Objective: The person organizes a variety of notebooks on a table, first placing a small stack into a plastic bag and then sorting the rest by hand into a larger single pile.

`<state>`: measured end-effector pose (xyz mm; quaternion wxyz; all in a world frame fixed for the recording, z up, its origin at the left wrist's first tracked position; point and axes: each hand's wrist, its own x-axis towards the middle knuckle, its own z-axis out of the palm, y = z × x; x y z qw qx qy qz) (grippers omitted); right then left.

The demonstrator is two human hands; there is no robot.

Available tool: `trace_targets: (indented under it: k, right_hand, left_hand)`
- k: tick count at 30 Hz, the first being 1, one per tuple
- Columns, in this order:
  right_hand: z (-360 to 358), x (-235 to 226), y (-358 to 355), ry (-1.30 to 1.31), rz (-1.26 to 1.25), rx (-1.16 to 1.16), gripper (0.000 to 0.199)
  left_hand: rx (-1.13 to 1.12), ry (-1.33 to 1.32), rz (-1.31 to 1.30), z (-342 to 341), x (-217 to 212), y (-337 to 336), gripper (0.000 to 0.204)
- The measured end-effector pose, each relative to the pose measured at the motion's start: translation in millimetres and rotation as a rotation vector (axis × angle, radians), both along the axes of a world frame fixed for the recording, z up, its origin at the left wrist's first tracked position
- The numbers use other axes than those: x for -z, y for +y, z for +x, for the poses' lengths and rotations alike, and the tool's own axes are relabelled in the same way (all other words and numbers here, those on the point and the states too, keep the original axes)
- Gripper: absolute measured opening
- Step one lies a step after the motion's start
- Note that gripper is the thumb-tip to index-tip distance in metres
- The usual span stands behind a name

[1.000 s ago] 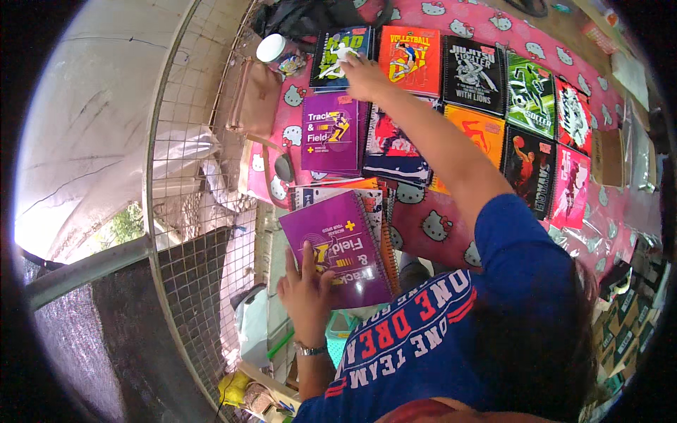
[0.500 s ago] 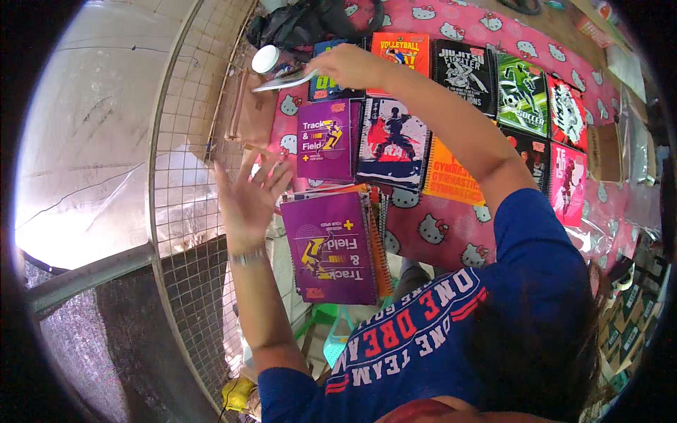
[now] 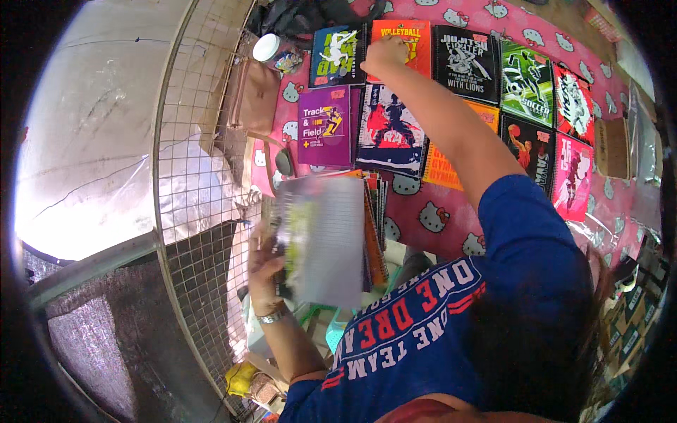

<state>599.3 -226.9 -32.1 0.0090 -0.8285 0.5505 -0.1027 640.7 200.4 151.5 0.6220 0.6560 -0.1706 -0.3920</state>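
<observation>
My left hand (image 3: 264,264) is closed on the left edge of a spiral notebook (image 3: 331,240). Motion blurs this notebook, which shows a pale lined page and a yellow-green patch. It hangs over a pile of spiral notebooks (image 3: 375,240), hiding most of them. At the far side of the table, my right hand (image 3: 386,56) rests with curled fingers on an orange-red notebook (image 3: 416,60); whether it pinches anything is hidden. Beside it lie a dark blue notebook (image 3: 324,53) with a white figure, a purple one (image 3: 324,141), and a white one with a dark fighter (image 3: 391,130).
More notebooks lie in rows to the right, including a green one (image 3: 527,81) and a pink one (image 3: 572,180), on a pink patterned cloth (image 3: 451,215). At left stand a white-lidded jar (image 3: 266,48), a brown pouch (image 3: 254,95) and a wire mesh (image 3: 190,169).
My left hand has moved down and closed on a blurred notebook over the pile. My right hand has shifted right, from a thin flat item near the jar to the orange-red notebook.
</observation>
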Motion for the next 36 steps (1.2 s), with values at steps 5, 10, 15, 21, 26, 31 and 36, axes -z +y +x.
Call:
trace_targets:
  k: [5, 10, 15, 21, 26, 31, 36]
  right_hand:
    - [-10, -49, -28, -0.454, 0.111, -0.297, 0.039]
    - [-75, -95, 102, -1.032, 0.073, -1.042, 0.040]
    - [-108, -117, 194, -0.484, 0.010, -1.705, 0.031]
    - [-121, -39, 80, -0.858, -0.150, -0.703, 0.041]
    - [-179, 33, 20, 0.036, -0.097, 0.008, 0.034]
    - [-188, -46, 33, -0.258, -0.018, -0.442, 0.028]
    - [-195, -137, 103, -0.551, 0.097, -0.827, 0.031]
  left_hand:
    - [0.142, -0.011, 0.151, 1, 7, 7, 0.074]
    - [0.251, -0.727, 0.349, 5, 16, 6, 0.063]
    - [0.056, -0.049, -0.051, 22, 45, 12, 0.052]
    - [0.495, -0.997, 0.357, 5, 35, 0, 0.054]
    - [0.316, -0.918, 0.313, 10, 14, -45, 0.053]
    - [0.418, 0.455, -0.124, -38, -21, -169, 0.046]
    - [0.187, 0.361, 0.159, -71, -7, -222, 0.048]
